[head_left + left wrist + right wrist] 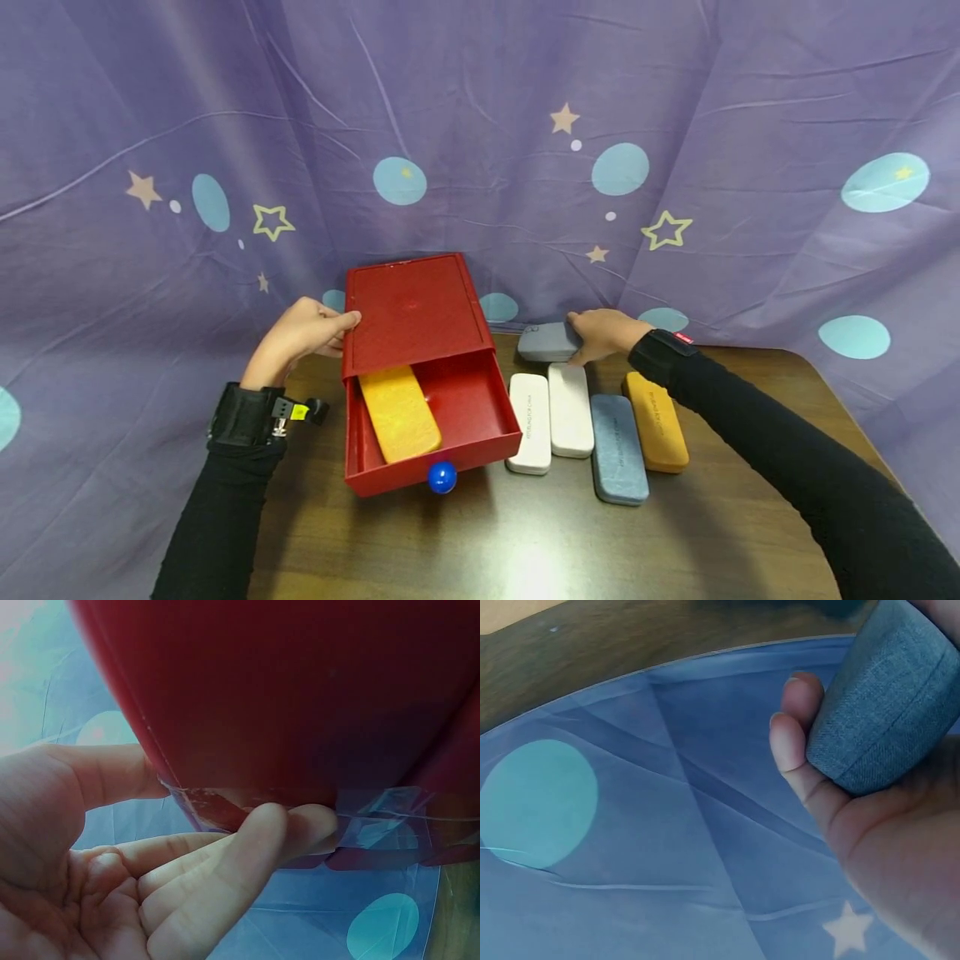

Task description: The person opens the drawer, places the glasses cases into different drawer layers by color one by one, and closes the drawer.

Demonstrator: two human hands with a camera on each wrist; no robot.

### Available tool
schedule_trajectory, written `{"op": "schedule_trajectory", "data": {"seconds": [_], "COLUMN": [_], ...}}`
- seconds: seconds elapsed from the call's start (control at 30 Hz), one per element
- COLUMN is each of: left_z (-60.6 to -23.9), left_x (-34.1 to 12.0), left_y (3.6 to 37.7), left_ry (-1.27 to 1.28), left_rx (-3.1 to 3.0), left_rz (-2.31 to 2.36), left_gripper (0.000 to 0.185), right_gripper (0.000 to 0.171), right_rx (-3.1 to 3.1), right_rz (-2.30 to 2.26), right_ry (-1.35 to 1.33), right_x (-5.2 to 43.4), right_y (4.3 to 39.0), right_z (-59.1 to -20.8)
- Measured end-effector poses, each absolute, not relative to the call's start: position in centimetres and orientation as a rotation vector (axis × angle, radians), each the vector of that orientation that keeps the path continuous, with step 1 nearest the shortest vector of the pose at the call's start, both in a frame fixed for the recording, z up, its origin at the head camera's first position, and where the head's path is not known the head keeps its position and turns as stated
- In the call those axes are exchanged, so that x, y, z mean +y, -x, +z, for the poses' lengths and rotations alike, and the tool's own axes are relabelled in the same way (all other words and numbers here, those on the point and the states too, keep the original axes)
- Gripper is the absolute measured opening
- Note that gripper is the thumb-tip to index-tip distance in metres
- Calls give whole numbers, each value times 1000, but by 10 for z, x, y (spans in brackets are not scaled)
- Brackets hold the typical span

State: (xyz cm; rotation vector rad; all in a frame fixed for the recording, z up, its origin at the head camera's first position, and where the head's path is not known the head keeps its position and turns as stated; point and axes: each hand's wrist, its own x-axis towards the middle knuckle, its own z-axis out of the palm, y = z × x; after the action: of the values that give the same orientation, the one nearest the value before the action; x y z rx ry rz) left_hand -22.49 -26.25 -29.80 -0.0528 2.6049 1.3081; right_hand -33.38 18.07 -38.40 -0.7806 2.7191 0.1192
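Observation:
My left hand (303, 332) grips the left side of a red drawer box (412, 308), with the thumb on its edge; in the left wrist view the fingers (217, 892) curl at the box's end. The drawer (468, 400) stands pulled out at the front, with a blue round knob (442, 477). Inside lies a yellow glasses case (401, 417), its far end hidden under the top. Off to the right, my right hand (603, 333) holds a grey glasses case (547, 342) by its right end; its fabric-like surface (889, 697) fills the palm in the right wrist view.
Two white cases (530, 425) lie side by side right of the drawer. Beyond them are a blue-grey case (618, 450) and an orange-yellow case (656, 425), below the right forearm. A purple patterned cloth (480, 125) hangs behind the wooden table (390, 542).

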Motion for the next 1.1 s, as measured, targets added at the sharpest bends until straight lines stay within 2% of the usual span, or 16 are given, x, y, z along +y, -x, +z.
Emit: {"op": "schedule_trajectory", "data": {"seconds": [0.27, 0.6, 1.1], "left_z": [-299, -299, -301], "left_x": [-262, -263, -265], "left_y": [227, 228, 231], "left_ry": [46, 37, 18], "left_rx": [2605, 2606, 2597], "left_rz": [1314, 1294, 1304], "left_gripper": [52, 52, 52], "right_gripper": [96, 85, 80], "right_rx": [2798, 2927, 2926], "right_rz": [-55, -516, -960], "right_ry": [779, 744, 706], "right_x": [186, 190, 169], "right_y": [319, 299, 253], "right_z": [-354, -320, -272]}}
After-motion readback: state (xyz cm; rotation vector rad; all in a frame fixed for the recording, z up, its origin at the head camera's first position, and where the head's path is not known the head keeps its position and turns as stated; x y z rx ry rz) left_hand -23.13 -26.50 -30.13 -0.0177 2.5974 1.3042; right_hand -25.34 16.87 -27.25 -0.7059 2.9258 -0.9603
